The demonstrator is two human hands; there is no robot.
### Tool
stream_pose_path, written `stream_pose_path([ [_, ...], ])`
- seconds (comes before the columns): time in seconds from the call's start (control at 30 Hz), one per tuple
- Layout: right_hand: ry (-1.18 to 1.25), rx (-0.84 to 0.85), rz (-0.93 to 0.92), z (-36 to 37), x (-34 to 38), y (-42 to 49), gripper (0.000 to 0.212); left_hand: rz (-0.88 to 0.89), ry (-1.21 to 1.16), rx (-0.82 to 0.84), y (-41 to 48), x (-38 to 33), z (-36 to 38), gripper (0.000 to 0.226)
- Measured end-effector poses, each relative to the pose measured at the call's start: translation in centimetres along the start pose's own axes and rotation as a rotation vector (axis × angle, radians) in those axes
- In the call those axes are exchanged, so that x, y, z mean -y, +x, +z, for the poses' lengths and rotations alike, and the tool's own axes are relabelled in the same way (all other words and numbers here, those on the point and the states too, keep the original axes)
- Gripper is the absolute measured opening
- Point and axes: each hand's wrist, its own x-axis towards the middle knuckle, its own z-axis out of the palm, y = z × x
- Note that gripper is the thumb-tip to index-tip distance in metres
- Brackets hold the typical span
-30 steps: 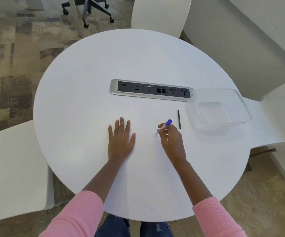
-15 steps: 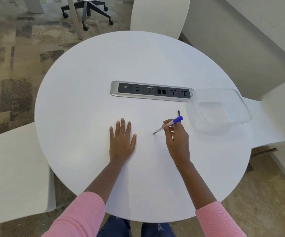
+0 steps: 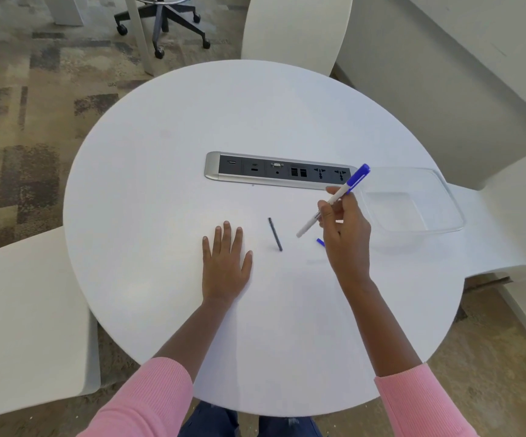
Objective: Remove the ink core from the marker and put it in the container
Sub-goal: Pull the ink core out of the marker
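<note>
My right hand [image 3: 347,238] grips a white marker [image 3: 334,200] with a blue cap, lifted off the table and tilted, cap end up toward the container. A thin dark ink core [image 3: 275,234] lies loose on the white round table [image 3: 160,200], between my two hands. A small blue piece [image 3: 320,242] rests on the table just left of my right hand. The clear plastic container [image 3: 444,190] sits at the right edge of the table, nothing inside. My left hand [image 3: 225,266] lies flat on the table, fingers spread.
A silver and black power socket strip [image 3: 274,170] is set into the table behind the hands. White chairs stand to the left [image 3: 25,310], at the far side [image 3: 290,29] and to the right [image 3: 514,216]. An office chair base [image 3: 160,20] stands on the carpet.
My right hand has lifted the marker off the table and raised it toward the container. The ink core, earlier right of that hand, now lies left of it. My left hand has stayed flat.
</note>
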Motion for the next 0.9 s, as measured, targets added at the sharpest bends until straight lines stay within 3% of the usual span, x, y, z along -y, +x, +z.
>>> stream_pose_path([
  [0.37,-0.455,0.293,0.240,3.0,-6.7,-1.1,0.023,-0.009,0.007,-0.006,0.0,0.0,0.2,0.056],
  [0.9,-0.542,0.340,0.318,5.1,-7.6,-0.6,0.026,-0.008,0.052,-0.016,0.1,0.1,0.4,0.055],
])
